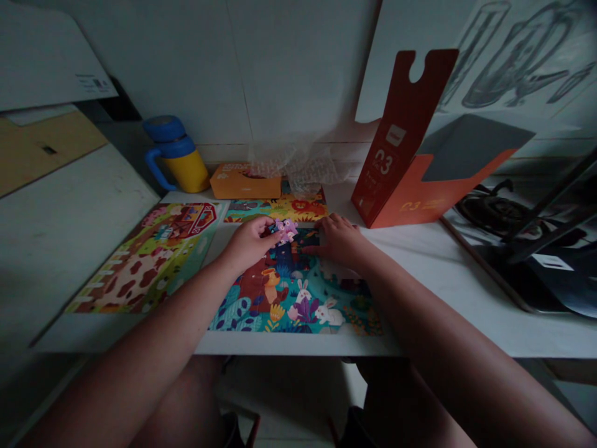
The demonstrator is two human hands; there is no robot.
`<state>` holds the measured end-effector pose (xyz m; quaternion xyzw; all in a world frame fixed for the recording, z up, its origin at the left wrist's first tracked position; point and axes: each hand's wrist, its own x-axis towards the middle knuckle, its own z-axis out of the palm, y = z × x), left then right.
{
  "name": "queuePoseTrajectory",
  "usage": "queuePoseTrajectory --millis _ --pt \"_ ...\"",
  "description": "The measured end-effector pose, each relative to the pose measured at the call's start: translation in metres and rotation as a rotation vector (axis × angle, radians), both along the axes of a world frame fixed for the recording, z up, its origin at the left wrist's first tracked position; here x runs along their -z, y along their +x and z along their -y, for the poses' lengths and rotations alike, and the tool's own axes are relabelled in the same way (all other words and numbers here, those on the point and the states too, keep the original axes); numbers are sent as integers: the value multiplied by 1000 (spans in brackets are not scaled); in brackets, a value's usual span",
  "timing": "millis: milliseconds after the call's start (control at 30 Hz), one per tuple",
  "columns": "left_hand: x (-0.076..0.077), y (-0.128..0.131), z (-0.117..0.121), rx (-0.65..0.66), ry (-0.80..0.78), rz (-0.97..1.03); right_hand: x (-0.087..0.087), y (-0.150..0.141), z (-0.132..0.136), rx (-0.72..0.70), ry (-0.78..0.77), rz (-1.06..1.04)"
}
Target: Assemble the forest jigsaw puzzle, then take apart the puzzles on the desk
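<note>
My left hand (255, 241) pinches a few pink-purple jigsaw puzzle pieces (286, 231) between thumb and fingers. It hovers over the upper left part of a dark teal forest puzzle (289, 292) showing rabbits, a fox and a brown bear. On that puzzle's upper right part rests my right hand (340, 241), thumb apart from the fingers, with nothing visible in it. The picture beneath the right palm is hidden. To the left lies a farm puzzle (153, 264) with a spotted cow. Behind the hands sits a yellow-orange animal puzzle (303, 205), partly covered.
At the back stand a blue and yellow mug (184, 158), an orange box (245, 182) and crumpled bubble wrap (303, 165). An open orange carton (405, 168) rises at the back right. Dark metal equipment (522, 242) is at the right; the white table's front edge (298, 344) is near my legs.
</note>
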<state>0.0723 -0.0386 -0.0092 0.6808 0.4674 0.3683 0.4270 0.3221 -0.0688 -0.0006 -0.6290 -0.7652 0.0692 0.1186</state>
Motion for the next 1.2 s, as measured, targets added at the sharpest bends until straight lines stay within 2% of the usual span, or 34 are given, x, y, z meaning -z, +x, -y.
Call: queuePoseTrajectory --millis 167,333,500,667,933,1200 --pt "0 0 0 8 2 -7 1 2 -7 5 15 -162" --pt "0 -2 -2 4 11 -36 -7 -5 -2 -95 34 -298" --pt "1 -4 -3 21 34 -66 -18 -2 0 20 73 -406" --pt "3 -5 -5 18 43 -83 -20 5 4 -111 -139 -288" --pt "6 -7 -6 25 68 -104 -15 6 11 -234 -68 -104" --pt "7 -6 -8 20 67 -107 -13 5 12 -181 -88 -104"
